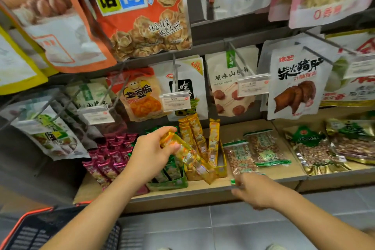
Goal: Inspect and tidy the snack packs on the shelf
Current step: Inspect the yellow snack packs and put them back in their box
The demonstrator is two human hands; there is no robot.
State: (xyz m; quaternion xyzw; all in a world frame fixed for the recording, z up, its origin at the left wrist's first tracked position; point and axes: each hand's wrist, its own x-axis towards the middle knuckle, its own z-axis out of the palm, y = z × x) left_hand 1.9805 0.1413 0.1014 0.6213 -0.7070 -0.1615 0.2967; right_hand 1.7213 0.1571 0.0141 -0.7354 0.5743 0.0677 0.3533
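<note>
My left hand [151, 153] grips a long yellow snack pack [189, 157] by its upper end, tilted over the yellow display box [222, 168] on the wooden shelf [233, 128]. Several more yellow packs [197, 136] stand upright in that box. My right hand [252, 190] hovers at the shelf's front edge, blurred, with its fingers near the lower end of a clear peanut pack [240, 157]; whether it holds the pack is unclear. A second peanut pack [263, 148] lies just behind.
A green box [172, 183] of green packs and a block of magenta packs [110, 156] sit left of the yellow box. Foil nut bags [316, 148] lie at the right. Bags and price tags [176, 101] hang on pegs above. A shopping basket [40, 229] sits bottom left.
</note>
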